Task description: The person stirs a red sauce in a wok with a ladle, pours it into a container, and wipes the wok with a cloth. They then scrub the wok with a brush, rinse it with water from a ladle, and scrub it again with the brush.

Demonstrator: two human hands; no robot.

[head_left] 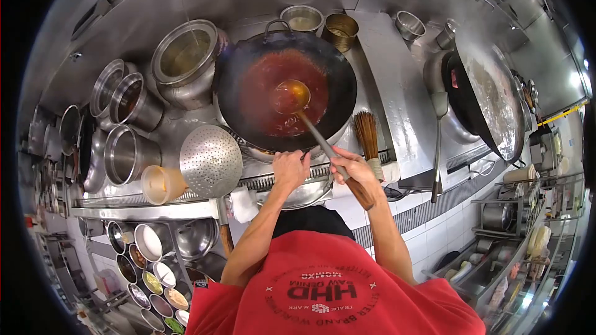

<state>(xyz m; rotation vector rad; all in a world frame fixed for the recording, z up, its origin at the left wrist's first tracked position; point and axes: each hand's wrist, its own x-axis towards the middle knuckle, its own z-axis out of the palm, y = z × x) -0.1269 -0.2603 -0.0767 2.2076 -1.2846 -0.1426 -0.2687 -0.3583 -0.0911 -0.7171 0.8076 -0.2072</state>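
A large black wok (231, 96) sits on the stove with red sauce (261, 80) in it and some steam rising. My left hand (290, 170) is closed at the near rim of the wok, its fingers around what looks like the near handle, mostly hidden. My right hand (355, 169) is wrapped round the wooden-ended handle of a ladle (318, 135). The bowl of the ladle rests in the sauce near the middle of the wok, with reddish-orange liquid in it. A bamboo wok brush (366, 138) stands just right of the wok, close to my right hand.
A perforated skimmer (211, 161) lies left of the wok, beside a plastic jug (155, 185). Behind them stand a metal pot (164, 56) under a tap and several steel containers. A second wok (490, 96) is at the right. Bowls of ingredients (149, 242) sit lower left.
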